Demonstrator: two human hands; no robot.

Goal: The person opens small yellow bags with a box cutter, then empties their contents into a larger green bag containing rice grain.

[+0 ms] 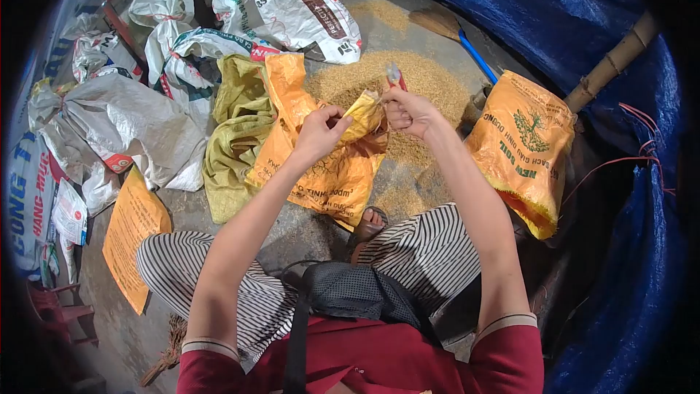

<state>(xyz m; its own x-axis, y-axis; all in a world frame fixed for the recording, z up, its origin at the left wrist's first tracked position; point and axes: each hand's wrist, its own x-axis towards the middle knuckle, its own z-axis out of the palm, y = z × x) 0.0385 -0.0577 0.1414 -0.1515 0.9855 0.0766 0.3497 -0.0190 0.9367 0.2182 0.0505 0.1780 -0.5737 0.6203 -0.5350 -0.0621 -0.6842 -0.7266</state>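
My left hand (321, 131) pinches the folded yellow edge of an orange printed sack (339, 182), which hangs crumpled in front of my knees. My right hand (410, 114) is closed beside that raised edge, at the sack's upper right corner. A small red-handled tool (394, 76) with a grey metal tip sticks up out of the right fist; its exact kind is hard to make out. Behind both hands lies a heap of golden grain or husk (430, 80), spread on the floor.
Another orange sack (525, 142) stands at the right, its yellow-edged mouth facing me. A crumpled olive sack (237, 131), several white sacks (138, 120) and a flat orange sack (135, 237) lie leftward. A blue-handled broom (477, 57) rests behind; blue tarpaulin (620, 248) borders the right.
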